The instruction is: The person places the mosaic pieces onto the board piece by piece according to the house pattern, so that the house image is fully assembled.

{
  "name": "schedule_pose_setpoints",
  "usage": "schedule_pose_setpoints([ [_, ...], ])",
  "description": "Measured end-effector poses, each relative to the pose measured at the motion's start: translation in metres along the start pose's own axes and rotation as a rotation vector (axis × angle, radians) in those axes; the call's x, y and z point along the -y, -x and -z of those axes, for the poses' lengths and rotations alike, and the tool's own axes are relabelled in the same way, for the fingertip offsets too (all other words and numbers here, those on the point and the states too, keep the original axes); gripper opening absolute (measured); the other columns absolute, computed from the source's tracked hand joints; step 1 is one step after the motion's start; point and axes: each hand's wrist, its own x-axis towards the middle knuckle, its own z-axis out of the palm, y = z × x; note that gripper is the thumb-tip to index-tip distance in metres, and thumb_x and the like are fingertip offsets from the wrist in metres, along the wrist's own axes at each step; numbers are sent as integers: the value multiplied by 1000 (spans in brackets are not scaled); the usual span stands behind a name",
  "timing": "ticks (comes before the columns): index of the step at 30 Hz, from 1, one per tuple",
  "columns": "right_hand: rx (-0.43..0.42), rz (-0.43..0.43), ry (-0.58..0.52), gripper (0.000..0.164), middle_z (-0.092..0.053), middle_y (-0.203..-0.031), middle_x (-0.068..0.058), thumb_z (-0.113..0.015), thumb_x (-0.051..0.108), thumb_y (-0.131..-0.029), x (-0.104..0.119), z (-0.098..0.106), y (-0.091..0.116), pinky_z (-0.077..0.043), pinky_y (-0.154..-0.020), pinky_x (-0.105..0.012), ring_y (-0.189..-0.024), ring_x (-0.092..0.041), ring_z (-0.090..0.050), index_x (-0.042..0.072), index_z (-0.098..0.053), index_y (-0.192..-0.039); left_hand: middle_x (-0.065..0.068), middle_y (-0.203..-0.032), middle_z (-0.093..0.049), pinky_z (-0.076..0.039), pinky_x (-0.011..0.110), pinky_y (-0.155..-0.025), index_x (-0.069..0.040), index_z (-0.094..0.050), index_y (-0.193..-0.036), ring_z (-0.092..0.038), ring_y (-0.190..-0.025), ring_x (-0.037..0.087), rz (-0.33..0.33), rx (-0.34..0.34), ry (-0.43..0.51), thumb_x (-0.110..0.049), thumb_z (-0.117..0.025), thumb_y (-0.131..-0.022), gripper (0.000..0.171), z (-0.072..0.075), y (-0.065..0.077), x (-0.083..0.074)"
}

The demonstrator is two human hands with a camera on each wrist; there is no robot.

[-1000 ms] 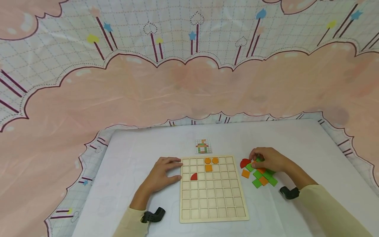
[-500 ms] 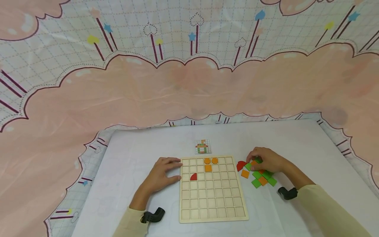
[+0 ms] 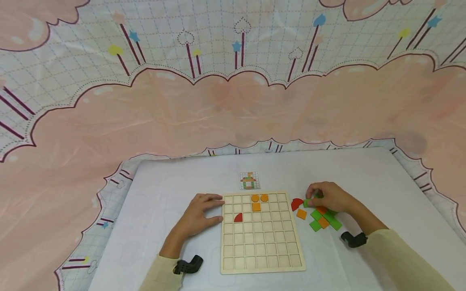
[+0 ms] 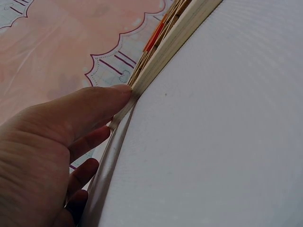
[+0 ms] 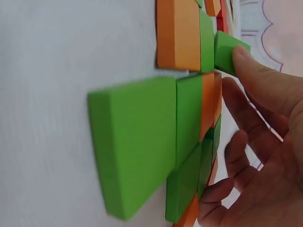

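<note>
A wooden grid board (image 3: 262, 258) lies on the white tabletop in front of the person. Its cells hold two orange discs (image 3: 255, 198), an orange square tile (image 3: 256, 207) and a red quarter-circle tile (image 3: 238, 217). At the board's left edge rests the left hand (image 3: 198, 212), fingers spread and thumb tip against the wooden side (image 4: 175, 45). Over the pile of loose tiles on the right, the right hand (image 3: 331, 197) pinches a green square tile (image 5: 227, 49), tilted above its neighbours. Part of the pile is hidden beneath that hand.
Green tiles (image 3: 315, 225) and orange tiles (image 3: 323, 222) lie bunched right of the board. A red rounded piece (image 3: 296, 204) and a lone orange tile (image 3: 301, 214) sit nearer its edge. Behind the board lies a small pattern card (image 3: 249, 180).
The red rounded piece has shifted left, toward the board. The right hand has moved slightly among the loose tiles and now pinches a green tile. The left hand stays put.
</note>
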Motion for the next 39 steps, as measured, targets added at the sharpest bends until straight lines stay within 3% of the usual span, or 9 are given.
schedule_pose_setpoints([
  [8, -48, 111, 7, 11, -66, -89, 7, -76, 22, -93, 12, -7, -2, -47, -71, -24, -82, -16, -55, 19, -69, -100, -2, -140, -63, -43, 52, -106, -20, -72, -129, -51, -127, 25, -8, -1, -8, -35, -82, -85, 47, 0, 0, 0],
  [20, 9, 260, -110, 6, -72, -89, 4, -73, 12, -95, 38, -27, -14, -54, -73, -24, -79, -10, -63, 11, -72, -100, -2, -140, -63, -43, 52, -105, -21, -72, -130, -51, -126, 25, -21, -9, -18, -36, -82, -85, 48, -2, 0, 3],
  [30, 73, 229, -154, 7, -73, -91, 7, -74, 15, -94, 68, -45, -28, -53, -76, -24, -82, -11, -62, 17, -75, -100, -3, -140, -63, -43, 52, -105, -21, -72, -130, -51, -126, 25, -27, -9, -11, -36, -82, -85, 47, -2, 0, 3],
  [33, 89, 214, -183, 9, -74, -91, 6, -73, 13, -94, 76, -49, -33, -55, -78, -23, -83, -10, -67, 16, -76, -102, -2, -139, -63, -43, 53, -105, -21, -72, -129, -51, -126, 25, -30, -12, -14, -35, -82, -85, 47, -1, 0, 2],
  [39, 145, 186, -334, 10, -74, -92, -7, -71, 8, -95, 90, -58, -41, -61, -72, -30, -76, -22, -73, 4, -74, -104, -1, -139, -63, -43, 53, -106, -20, -73, -129, -51, -126, 26, -26, -15, -10, -34, -83, -85, 47, -1, 0, 1],
])
